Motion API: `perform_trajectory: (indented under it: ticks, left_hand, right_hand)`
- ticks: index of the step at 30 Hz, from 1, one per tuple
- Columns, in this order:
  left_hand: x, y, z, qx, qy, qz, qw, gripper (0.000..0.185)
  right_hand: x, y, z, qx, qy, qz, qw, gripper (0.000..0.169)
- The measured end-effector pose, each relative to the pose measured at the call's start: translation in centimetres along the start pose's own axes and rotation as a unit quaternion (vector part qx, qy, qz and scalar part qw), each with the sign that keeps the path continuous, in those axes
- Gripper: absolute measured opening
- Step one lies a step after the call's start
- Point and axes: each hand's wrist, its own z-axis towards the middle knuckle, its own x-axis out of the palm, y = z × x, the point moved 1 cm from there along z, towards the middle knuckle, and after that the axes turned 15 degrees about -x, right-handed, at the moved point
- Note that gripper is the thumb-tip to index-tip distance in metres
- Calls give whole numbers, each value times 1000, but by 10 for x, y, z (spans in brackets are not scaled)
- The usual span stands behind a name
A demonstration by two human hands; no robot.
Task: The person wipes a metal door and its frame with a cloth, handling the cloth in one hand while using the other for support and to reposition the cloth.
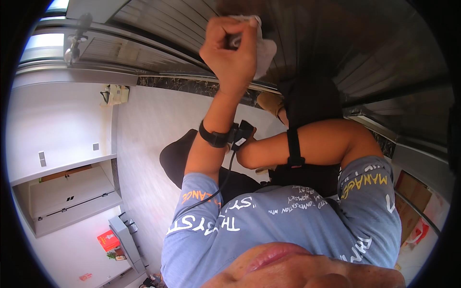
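My left hand (230, 50) is raised at the top of the view, its thumb and fingers closed on a crumpled white cloth (265, 54). The cloth hangs partly behind the hand, against or very near a dark, glossy door panel (309, 46) with fine lines. A black strap (214, 135) circles my left forearm and carries a small black device (242, 136) with a cable. My right arm lies bent across my dark-clad leg, with another black strap (295, 147) on it. My right hand (247, 153) is folded inward beside the device; its fingers are mostly hidden.
A metal door handle (72, 50) sticks out at upper left. Dark stone edging (180, 85) runs along the door's foot, near a brown slipper (269, 102). Left are a small box (118, 94) by the wall and a grey table (126, 244). Cardboard (412, 201) stands at right.
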Motion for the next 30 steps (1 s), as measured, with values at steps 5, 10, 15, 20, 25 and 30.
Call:
perform_trajectory:
  ticks: [5, 10, 15, 20, 25, 30]
  left_hand:
    - [-23, -3, -18, -71, -42, -1, 997, 10]
    - [-13, -8, -22, -210, -32, -92, 973, 11]
    - [-9, -18, -10, -164, -48, -96, 981, 11]
    - [-6, -18, -13, -174, -70, -109, 976, 11]
    - [-10, -23, -10, -190, -57, -80, 977, 13]
    - [-11, -30, -10, -245, -56, -141, 958, 13]
  right_hand:
    - [7, 30, -72, -39, -27, -35, 998, 65]
    - [3, 20, -99, -22, -39, -32, 998, 64]
    - [-3, 14, -113, 2, -39, -15, 999, 64]
    - [-1, 14, -124, -31, -54, -62, 996, 65]
    - [4, 14, -118, -38, -64, -51, 996, 61]
    - [8, 19, -112, -45, -69, -58, 995, 57]
